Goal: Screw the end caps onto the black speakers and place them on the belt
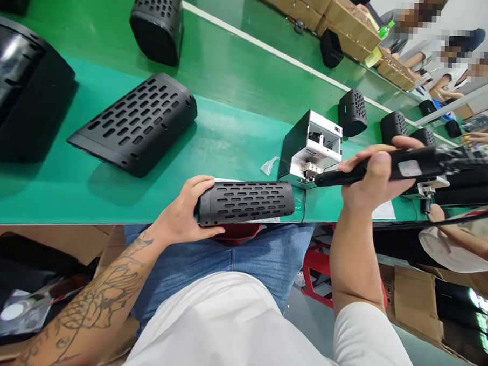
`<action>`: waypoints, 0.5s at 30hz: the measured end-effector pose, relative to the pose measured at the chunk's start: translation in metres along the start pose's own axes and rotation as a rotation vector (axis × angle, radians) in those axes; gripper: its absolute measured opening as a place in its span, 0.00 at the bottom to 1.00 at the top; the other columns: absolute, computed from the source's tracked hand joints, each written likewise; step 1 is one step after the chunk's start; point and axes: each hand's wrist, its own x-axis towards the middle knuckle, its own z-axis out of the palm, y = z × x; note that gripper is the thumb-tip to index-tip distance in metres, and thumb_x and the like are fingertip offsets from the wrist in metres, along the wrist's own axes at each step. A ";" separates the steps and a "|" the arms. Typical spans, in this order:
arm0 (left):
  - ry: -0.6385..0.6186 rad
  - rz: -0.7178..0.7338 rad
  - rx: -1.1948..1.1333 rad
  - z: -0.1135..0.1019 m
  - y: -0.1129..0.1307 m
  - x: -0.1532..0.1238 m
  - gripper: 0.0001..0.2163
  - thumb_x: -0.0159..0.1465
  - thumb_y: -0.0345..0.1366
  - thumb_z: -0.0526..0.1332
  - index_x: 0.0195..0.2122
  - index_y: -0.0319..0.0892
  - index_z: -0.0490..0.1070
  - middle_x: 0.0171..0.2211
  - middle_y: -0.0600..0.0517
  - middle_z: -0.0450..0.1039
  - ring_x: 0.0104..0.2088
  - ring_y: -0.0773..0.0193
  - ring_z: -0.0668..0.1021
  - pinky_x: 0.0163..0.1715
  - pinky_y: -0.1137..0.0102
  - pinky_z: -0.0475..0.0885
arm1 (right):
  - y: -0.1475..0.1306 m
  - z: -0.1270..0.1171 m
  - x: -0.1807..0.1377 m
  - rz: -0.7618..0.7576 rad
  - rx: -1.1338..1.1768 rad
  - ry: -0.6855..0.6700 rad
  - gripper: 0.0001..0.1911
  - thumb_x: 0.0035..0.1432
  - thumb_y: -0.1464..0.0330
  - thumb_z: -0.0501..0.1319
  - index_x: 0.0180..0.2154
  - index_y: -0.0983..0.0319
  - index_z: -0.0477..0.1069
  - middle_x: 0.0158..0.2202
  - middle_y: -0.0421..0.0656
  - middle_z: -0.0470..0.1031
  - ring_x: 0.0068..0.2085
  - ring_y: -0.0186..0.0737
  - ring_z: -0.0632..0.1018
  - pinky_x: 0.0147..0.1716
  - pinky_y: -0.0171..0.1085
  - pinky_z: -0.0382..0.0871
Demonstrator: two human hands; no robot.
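Observation:
My left hand (185,213) grips the near end of a black perforated speaker shell (247,201), which lies on its side at the front edge of the green belt (230,134). My right hand (374,170) holds a black electric screwdriver (406,167) level, its tip pointing left at a small white and black screw feeder box (312,148). The tip sits just in front of the feeder's opening.
A larger perforated black shell (139,123) lies left of centre. More black shells (158,20) stand along the belt. A big black housing (17,81) fills the far left. Cardboard boxes (348,17) line the far side, where other people sit. A red stool (319,267) stands below.

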 end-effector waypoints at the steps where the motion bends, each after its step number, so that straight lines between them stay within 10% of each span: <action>1: 0.006 0.003 -0.005 0.001 0.000 0.001 0.63 0.60 0.49 0.91 0.89 0.53 0.56 0.78 0.31 0.72 0.77 0.27 0.80 0.77 0.31 0.82 | -0.007 0.001 0.001 -0.016 0.006 0.001 0.13 0.74 0.57 0.75 0.54 0.51 0.77 0.33 0.34 0.82 0.19 0.36 0.75 0.18 0.38 0.69; 15: -0.001 -0.010 -0.005 0.001 -0.003 -0.001 0.60 0.63 0.49 0.89 0.89 0.53 0.57 0.79 0.32 0.72 0.78 0.27 0.80 0.77 0.31 0.83 | 0.034 -0.002 -0.006 0.078 -0.096 0.020 0.14 0.73 0.54 0.74 0.51 0.49 0.73 0.27 0.29 0.73 0.17 0.41 0.70 0.20 0.45 0.73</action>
